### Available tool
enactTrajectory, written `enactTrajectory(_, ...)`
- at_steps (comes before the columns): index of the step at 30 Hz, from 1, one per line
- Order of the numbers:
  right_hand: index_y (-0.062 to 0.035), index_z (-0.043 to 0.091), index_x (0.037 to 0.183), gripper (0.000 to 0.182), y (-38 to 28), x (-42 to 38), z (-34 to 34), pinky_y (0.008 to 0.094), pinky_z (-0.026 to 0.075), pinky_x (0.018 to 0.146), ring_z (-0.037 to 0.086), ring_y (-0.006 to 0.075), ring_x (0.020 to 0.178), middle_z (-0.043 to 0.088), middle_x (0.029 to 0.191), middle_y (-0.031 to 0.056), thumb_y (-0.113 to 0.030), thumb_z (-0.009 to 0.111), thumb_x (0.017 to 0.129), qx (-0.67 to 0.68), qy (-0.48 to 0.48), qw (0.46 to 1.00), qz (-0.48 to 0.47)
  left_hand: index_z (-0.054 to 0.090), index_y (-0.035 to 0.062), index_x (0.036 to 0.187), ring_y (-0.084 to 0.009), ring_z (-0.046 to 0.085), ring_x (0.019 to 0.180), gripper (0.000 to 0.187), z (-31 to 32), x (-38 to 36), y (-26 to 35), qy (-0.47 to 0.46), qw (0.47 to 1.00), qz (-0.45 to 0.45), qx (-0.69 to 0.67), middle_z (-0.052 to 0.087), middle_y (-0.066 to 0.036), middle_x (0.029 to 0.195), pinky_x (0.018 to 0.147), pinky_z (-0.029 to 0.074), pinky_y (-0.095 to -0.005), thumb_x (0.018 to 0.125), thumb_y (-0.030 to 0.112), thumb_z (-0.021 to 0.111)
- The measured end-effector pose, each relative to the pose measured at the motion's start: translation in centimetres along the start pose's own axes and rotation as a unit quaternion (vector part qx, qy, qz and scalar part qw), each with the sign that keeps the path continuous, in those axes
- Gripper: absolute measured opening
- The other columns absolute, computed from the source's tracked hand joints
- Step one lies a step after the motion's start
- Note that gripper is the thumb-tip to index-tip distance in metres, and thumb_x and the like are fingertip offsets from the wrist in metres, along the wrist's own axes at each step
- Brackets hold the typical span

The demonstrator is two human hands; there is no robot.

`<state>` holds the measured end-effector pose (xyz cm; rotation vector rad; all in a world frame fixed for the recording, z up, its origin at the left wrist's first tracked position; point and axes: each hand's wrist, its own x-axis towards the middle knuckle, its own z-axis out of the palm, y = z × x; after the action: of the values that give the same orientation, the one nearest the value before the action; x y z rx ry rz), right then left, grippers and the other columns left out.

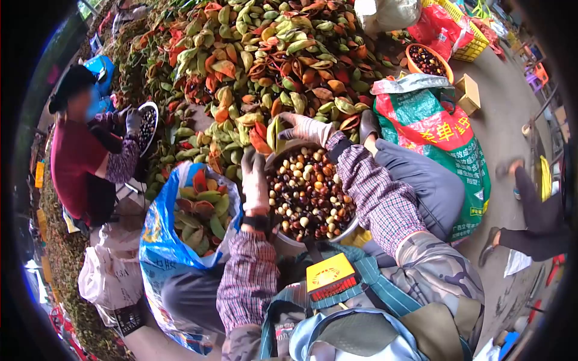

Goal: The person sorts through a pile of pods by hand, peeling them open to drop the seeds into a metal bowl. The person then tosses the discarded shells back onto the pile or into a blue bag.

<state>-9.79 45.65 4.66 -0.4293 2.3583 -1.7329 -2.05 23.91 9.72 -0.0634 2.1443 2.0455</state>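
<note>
My right hand (307,129), in a light glove, pinches a green-yellow pod (275,133) over the far rim of a metal bowl (288,240). The bowl sits in front of me and holds brown, black and cream seeds (310,192). To the left of the bowl is my left hand (255,180), gloved with dark fingertips pointing at the pile; whether anything is between its fingers is hidden. Beyond both hands lies a large pile of green, orange and red pods (241,66).
A blue-white bag (153,259) of pods stands at my left, a green-red sack (463,168) at my right. An orange bowl (446,64) of seeds is beyond the sack. A person (84,156) holds a basin at far left; another person's legs (524,240) show at right.
</note>
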Motion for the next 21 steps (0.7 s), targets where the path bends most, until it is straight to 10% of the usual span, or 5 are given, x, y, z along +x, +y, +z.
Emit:
enactTrajectory(1,-0.0058,0.04,0.134,0.063,-2.0,-1.8,1.0,0.0298,0.036,0.098,0.049,0.0148,0.112,0.058,0.12,0.0073,-0.025,0.07,0.082,0.149,-0.059,0.986,0.033,0.042,0.0089,0.132,-0.0244,0.051,0.112,0.047,0.7,0.0,-0.1,-0.048,0.992,-0.018,-0.114,0.048,-0.011,0.127,0.09,0.044,-0.0391,0.093,0.034,0.049)
enactTrajectory(5,-0.0081,0.032,0.14,0.065,-7.1,-6.1,5.5,0.0345,0.032,0.103,0.043,0.0266,0.125,0.051,0.129,0.017,-0.029,0.063,0.087,-0.064,0.03,0.995,0.073,0.042,0.0136,0.133,-0.0307,0.038,0.126,0.05,2.5,-0.4,-0.3,-0.103,0.908,-0.185,-0.363,0.044,-0.006,0.135,0.094,0.033,-0.0626,0.091,0.041,0.047)
enactTrajectory(11,-0.0192,0.031,0.14,0.07,-9.6,-10.0,11.2,0.0427,0.041,0.099,0.047,0.0406,0.118,0.042,0.132,0.025,-0.012,0.063,0.078,-0.235,0.079,0.935,0.254,0.05,0.0134,0.127,-0.0284,0.049,0.115,0.068,2.1,-2.4,-4.8,-0.169,0.837,-0.311,-0.418,0.051,-0.01,0.129,0.1,0.035,-0.0513,0.08,0.061,0.059)
enactTrajectory(13,-0.0167,0.031,0.139,0.069,-4.1,-11.3,13.0,0.0436,0.045,0.092,0.053,0.0397,0.107,0.049,0.122,0.024,-0.012,0.063,0.078,-0.244,0.184,0.944,0.123,0.049,0.014,0.128,-0.028,0.05,0.114,0.067,2.4,-2.8,-5.4,-0.152,0.827,-0.347,-0.417,0.053,-0.009,0.126,0.101,0.034,-0.0512,0.081,0.061,0.057)
enactTrajectory(21,-0.0109,0.054,0.116,0.035,0.6,-13.9,15.5,0.0464,0.048,0.082,0.059,0.0399,0.094,0.062,0.1,0.0224,-0.033,0.048,0.089,-0.194,0.246,0.935,0.167,0.047,0.0135,0.123,-0.0304,0.058,0.1,0.056,3.8,-5.3,-8.1,-0.082,0.91,-0.355,-0.199,0.057,-0.011,0.113,0.079,0.051,-0.0553,0.088,0.058,0.048)
